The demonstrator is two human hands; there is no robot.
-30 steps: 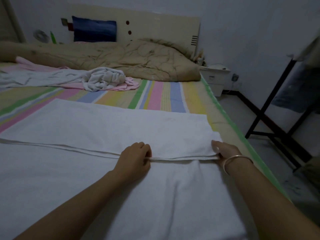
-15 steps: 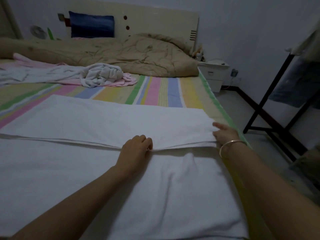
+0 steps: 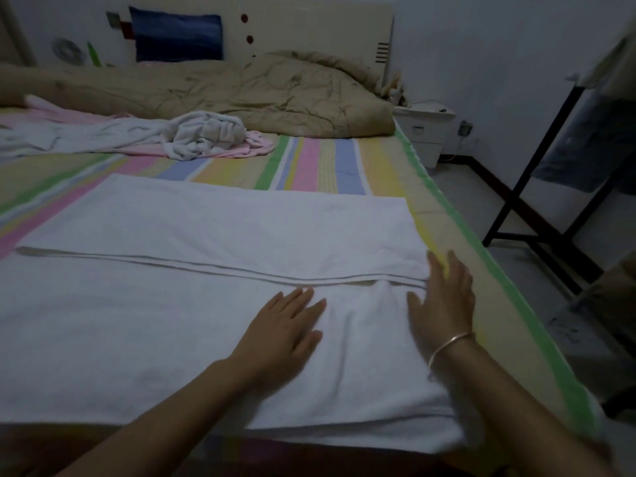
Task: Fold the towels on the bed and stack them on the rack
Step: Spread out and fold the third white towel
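On the striped bed (image 3: pixel 344 166), both hands press flat upon the white towel (image 3: pixel 206 228).

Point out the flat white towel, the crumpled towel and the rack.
flat white towel (image 3: pixel 241 228): head view, its upper folded layer.
crumpled towel (image 3: pixel 206 132): head view, the bunched middle.
rack (image 3: pixel 532 166): head view, a black slanted leg.

The scene is lit dimly with a bluish cast, only faint shadows are thrown on the white terry towel (image 3: pixel 206 321), and the black metal rack (image 3: pixel 533 166) at the right edge is blurred.
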